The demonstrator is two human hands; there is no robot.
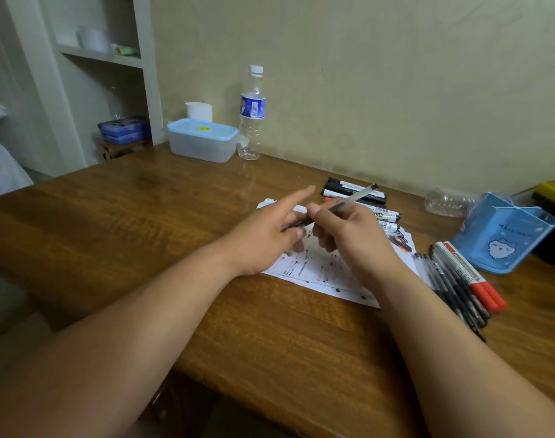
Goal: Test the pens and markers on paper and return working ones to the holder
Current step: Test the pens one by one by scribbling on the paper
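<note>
Both ends of the clear pen (355, 196) are held above the scribbled paper (317, 273), right of the tabletop (175, 216) middle. Your right hand (348, 238) grips the barrel, thumb on top. Your left hand (266, 238) pinches the dark lower end, index finger straight. The blue holder (506, 238) stands by the right edge with loose pens (456, 279) just beside it, and markers (348, 188) lie along the far edge.

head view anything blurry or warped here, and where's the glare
Head view: wide-angle warp bows the table edge and tilts the shelf at the left; the pens by the right edge look smeared, while the held pen is fairly sharp; a soft sheen lies on the wood in front of the bottle; light is dim and even, shadows faint.
</note>
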